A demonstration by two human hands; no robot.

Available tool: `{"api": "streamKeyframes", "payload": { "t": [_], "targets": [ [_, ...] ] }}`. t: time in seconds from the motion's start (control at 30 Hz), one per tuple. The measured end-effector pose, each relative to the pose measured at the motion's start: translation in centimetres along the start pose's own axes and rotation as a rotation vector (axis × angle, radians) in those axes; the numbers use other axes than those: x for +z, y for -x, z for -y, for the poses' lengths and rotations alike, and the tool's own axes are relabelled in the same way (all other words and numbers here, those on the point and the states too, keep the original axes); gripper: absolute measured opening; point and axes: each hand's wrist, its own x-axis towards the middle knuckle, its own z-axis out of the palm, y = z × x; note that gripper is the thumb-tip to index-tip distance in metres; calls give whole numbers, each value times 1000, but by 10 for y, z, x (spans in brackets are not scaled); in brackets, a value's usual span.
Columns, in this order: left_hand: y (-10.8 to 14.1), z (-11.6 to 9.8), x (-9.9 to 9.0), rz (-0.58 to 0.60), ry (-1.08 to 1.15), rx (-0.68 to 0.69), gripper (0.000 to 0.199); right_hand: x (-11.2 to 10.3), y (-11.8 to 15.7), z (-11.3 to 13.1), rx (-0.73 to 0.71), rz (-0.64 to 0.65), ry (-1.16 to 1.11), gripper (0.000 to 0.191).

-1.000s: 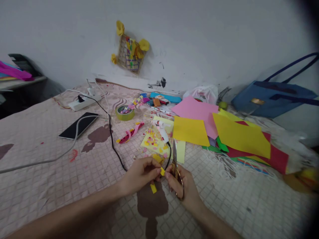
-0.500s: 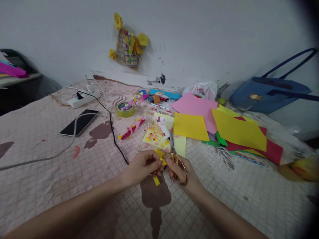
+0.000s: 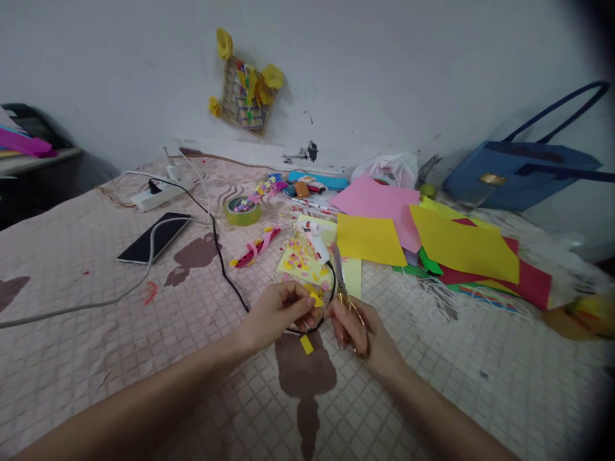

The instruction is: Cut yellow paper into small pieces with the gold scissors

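My left hand pinches a small yellow paper piece between thumb and fingers. Gold-handled scissors are in my right hand, their blades pointing away from me toward the wall. A small gap separates the two hands. Below my left fingers is another yellow strip, over the brown patch of the cloth. Just beyond the hands, a white glue gun lies on a pale yellow sheet scattered with small pink and yellow bits.
Coloured sheets and white string lie to the right, near a blue bag. At left are a phone, a power strip and cables. A tape roll stands beyond a pink decorated strip.
My right hand and the scissors have shifted slightly right, away from my left hand. The glue gun's black cord now shows between them. The view has moved a little.
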Motion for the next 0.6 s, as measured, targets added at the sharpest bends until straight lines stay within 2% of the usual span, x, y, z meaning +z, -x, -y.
{"api": "streamKeyframes", "payload": {
  "t": [0.17,0.3,0.43,0.6],
  "targets": [
    [-4,-5,-5,-81,134,27,25,-9,10,3,53,94,48,40],
    [-5,-5,-6,-120,212,45,24,-6,13,2,70,136,114,40],
    [-5,-4,-6,-122,209,38,22,-2,13,0,85,177,127,37],
    [-6,-2,-6,-107,223,39,21,-1,14,-4,83,163,177,37]
  ]
}}
